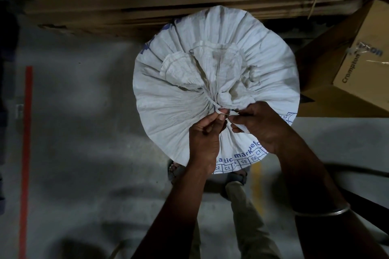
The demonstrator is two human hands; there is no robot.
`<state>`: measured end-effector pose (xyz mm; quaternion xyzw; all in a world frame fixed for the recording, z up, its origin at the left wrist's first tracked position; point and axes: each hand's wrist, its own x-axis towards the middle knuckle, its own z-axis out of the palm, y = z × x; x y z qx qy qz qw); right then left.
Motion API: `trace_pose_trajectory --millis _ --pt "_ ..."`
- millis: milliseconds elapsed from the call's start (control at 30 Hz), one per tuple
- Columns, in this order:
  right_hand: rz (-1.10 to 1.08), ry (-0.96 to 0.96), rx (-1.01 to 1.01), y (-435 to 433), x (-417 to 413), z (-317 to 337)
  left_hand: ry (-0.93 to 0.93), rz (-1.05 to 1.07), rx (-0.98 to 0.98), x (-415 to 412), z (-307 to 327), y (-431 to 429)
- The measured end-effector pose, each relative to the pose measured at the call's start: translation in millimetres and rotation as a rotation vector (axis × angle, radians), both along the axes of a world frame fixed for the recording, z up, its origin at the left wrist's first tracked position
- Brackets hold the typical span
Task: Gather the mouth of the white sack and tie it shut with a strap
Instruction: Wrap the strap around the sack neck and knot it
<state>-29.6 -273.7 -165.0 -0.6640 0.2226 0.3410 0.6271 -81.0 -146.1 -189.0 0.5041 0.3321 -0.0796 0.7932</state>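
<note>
From my head view, the white sack (210, 82) stands on the floor (84, 132) in front of me with its mouth already gathered into a pleated neck, so that part looks done. My left hand (205, 139) and right hand (262, 126) meet at the neck, fingers (219, 114) pinched on the ends of the pale strap (212, 102) wrapped round it. I judge the knot is not yet pulled tight

One white woven plastic sack (210, 65), one thin pale strap (212, 102), two bare hands, one brown cardboard box (357, 69) and one silver metal bangle (322, 212) are counted.
</note>
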Motion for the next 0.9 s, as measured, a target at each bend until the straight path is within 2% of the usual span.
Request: trace_pose_trajectory --millis 300,700,900 --pt "-0.022 0.032 -0.030 -2.5 1.4 -3.1 -0.085 -0.024 0.528 -2.6 -2.9 -7.0" --pt "-0.031 0.017 -0.022 -1.8 -3.5 -3.6 -0.399 -0.314 0.967 -0.9 -5.0 10.0" --pt "-0.009 -0.019 -0.051 0.3 -3.5 -7.5 -0.429 -0.362 1.039 3.2 -6.3 10.3"
